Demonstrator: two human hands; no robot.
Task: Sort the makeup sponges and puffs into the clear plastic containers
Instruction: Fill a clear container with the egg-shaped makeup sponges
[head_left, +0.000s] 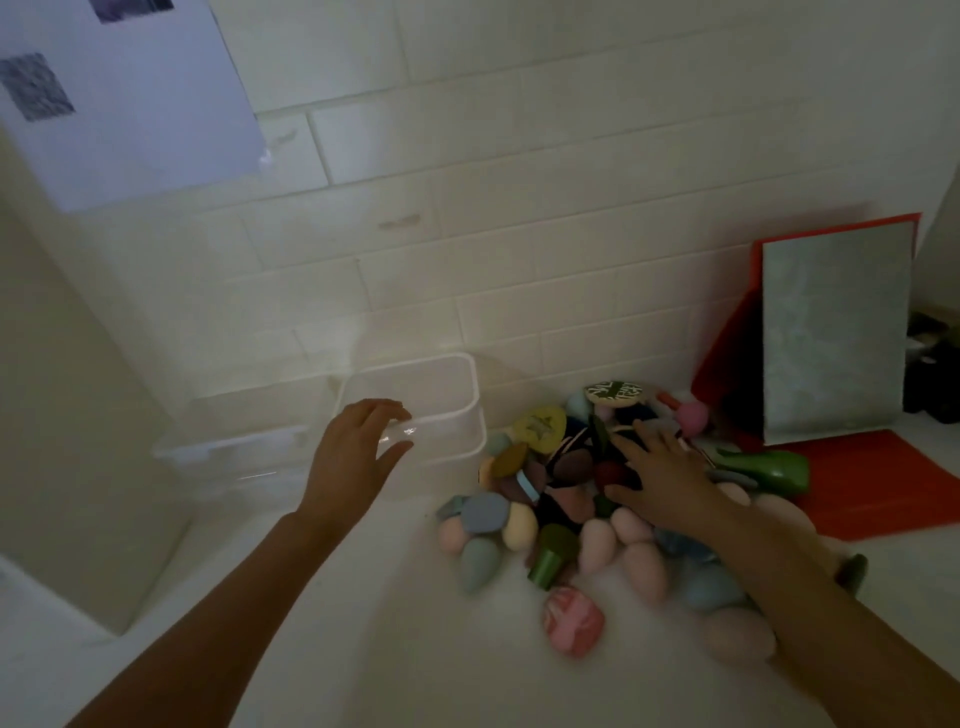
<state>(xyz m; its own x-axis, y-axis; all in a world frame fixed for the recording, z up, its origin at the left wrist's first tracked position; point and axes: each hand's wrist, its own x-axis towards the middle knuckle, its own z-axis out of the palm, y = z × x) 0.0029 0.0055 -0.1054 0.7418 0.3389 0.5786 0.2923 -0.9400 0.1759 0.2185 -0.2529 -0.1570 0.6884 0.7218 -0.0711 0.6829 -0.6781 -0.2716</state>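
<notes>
Left hand (358, 457) pinches the near rim of the clear plastic container (474, 400), thumb and fingers clamped on its wall. Right hand (662, 480) lies flat, fingers spread, on the pile of makeup sponges and puffs (519, 525) just right of the container. Red folder (883, 483) far right.

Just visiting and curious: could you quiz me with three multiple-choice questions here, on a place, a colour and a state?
1. Where is the pile of sponges from the clear container? A left; B right; C inside.
2. The lone sponge nearest the camera is: A marbled pink; B black; C yellow.
3. The right hand is: A spread on the pile; B raised in the air; C gripping the container.
Answers: B, the pile lies to its right; A, pink and pale swirls show; A, straight fingers rest on sponges.
</notes>
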